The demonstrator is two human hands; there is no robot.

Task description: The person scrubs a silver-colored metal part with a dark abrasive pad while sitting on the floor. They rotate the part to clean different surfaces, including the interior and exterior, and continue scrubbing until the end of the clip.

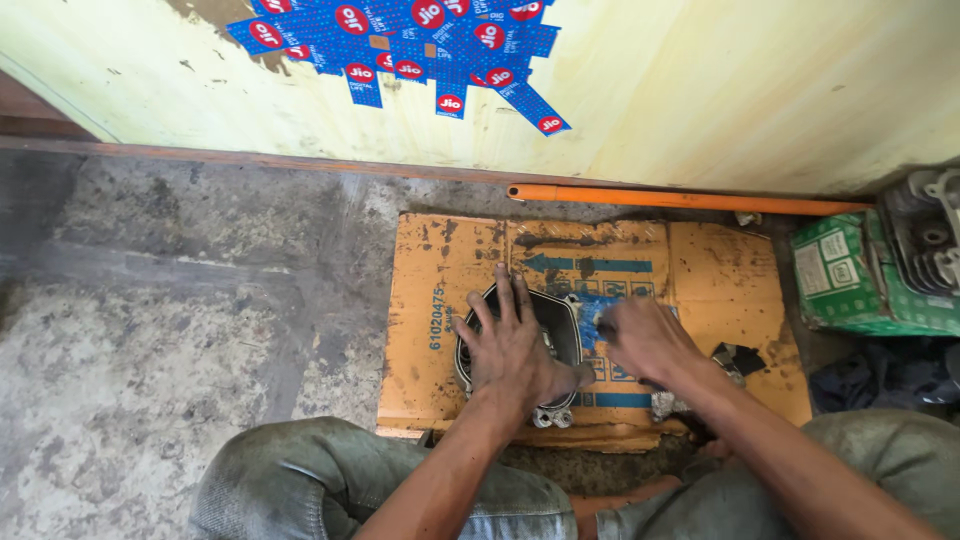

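A dark metal engine cover [562, 318] lies flat on a stained orange cardboard sheet [440, 300] spread on the floor. My left hand [512, 348] rests palm down on the cover with its fingers spread. My right hand [645, 338] is just to the cover's right, blurred, its fingers curled; I cannot tell whether anything is in it. A small dark part [738, 358] sits on the cardboard to the right of that hand. My knees in grey trousers frame the bottom of the view.
An orange rod [690, 200] lies along the foot of the yellow wall. A green carton [850, 280] and a finned metal engine part [925, 235] stand at the right. Dark cloth [885, 380] lies below them. Bare stained concrete floor [170, 330] stretches left.
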